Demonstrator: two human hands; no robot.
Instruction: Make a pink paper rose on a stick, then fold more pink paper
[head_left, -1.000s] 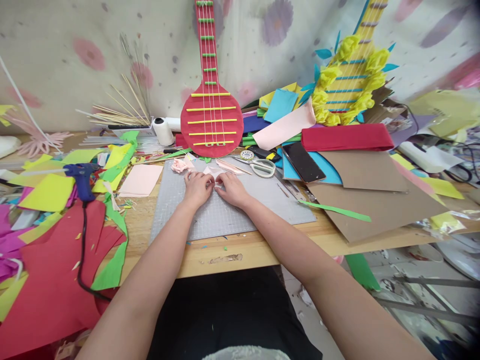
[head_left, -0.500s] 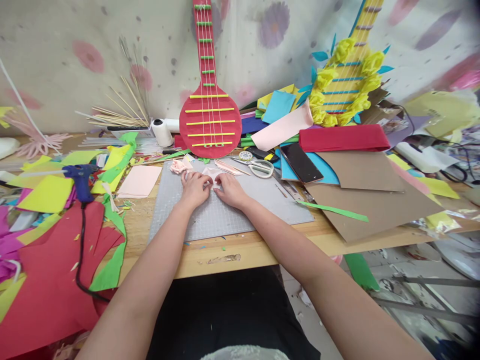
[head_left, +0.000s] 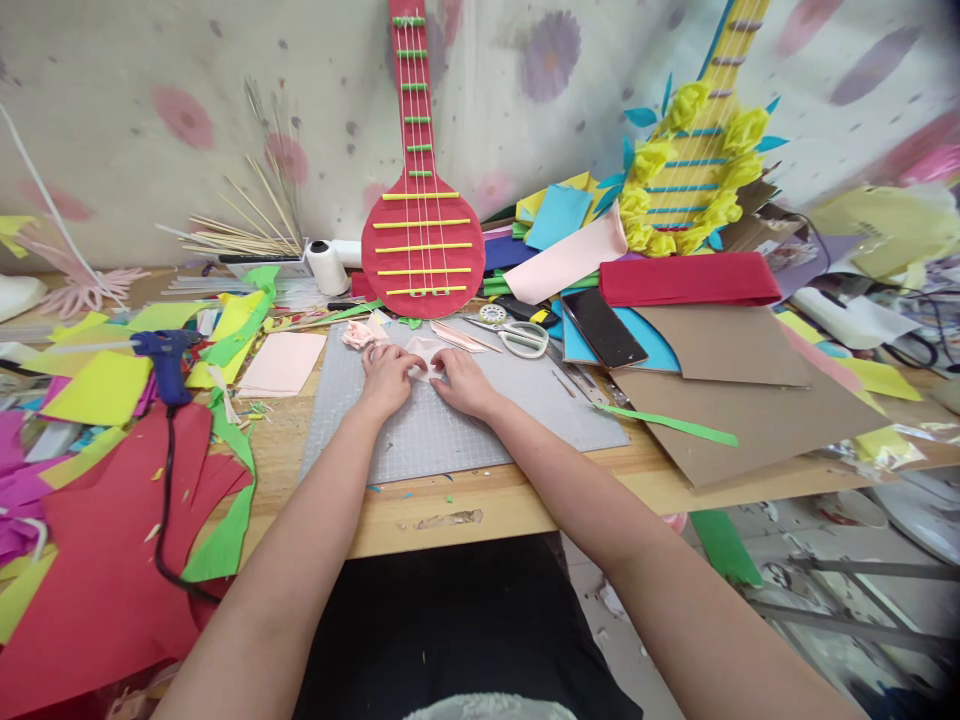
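A small pale pink paper piece (head_left: 426, 350) lies between my hands on the grey cutting mat (head_left: 420, 440). My left hand (head_left: 388, 378) has its fingers bent, thumb and forefinger at the paper's left edge. From the right, my right hand (head_left: 461, 380) pinches the other edge with curled fingers. Just beyond my left hand sits a crumpled pink paper flower (head_left: 358, 334). Folded pink strips (head_left: 457, 336) rest behind my right hand, beside white-handled scissors (head_left: 523, 340). A stack of pink paper squares (head_left: 282, 364) is left of the mat.
A red paper instrument (head_left: 424, 245) stands behind the mat, a yellow one (head_left: 686, 180) at back right. On the left are a blue glue gun (head_left: 169, 365) and red sheets (head_left: 112, 540). A phone (head_left: 604, 328) and brown cardboard (head_left: 750, 420) lie right.
The view has shifted slightly. Both hands stay at the pink paper, which shows a little more between them, with the fingertips slightly moved.
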